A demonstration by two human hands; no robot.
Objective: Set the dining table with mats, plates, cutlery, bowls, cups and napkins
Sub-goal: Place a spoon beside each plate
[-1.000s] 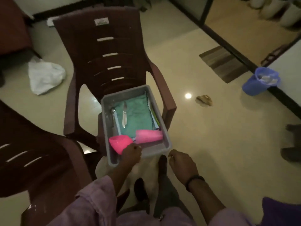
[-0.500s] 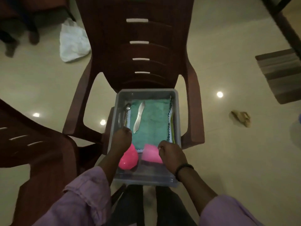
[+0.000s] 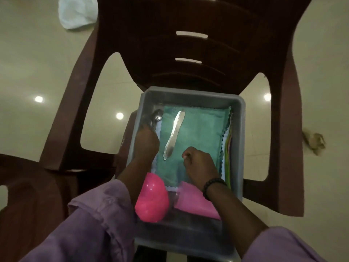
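Moved in over half a second: both hands now deep inside the grey tub (image 3: 238, 129), well past the near rim where they hovered a moment back. Means the unpacking is starting, probably with cutlery; nothing looks lifted out yet.

Left hand (image 3: 146, 146), at 9 o'clock in the tub, reaching down on the spoon-and-fork bundle (image 3: 155, 117) by the left wall; fingertips hidden beneath the hand, so cannot tell whether gripping or only touching. Right hand (image 3: 200, 165), at 5 o'clock from the tub's centre, clenched into a loose fist just above the green cloth (image 3: 198, 129), holding nothing visible (thumb side blurred).

Counted, big to small:
- Two brown plastic chairs (image 3: 170, 44), one carrying the tub, one at 8 o'clock.
- One grey tub.
- One green cloth on top, several coloured edges stacked beneath along the right wall (number unclear).
- One pink bowl (image 3: 153, 203) at 7 o'clock.
- One pink cup (image 3: 192, 201) on its side at 5 o'clock.
- One table knife (image 3: 174, 135) lying on the cloth, centre.
- Spoon-and-fork bundle, count unclear.
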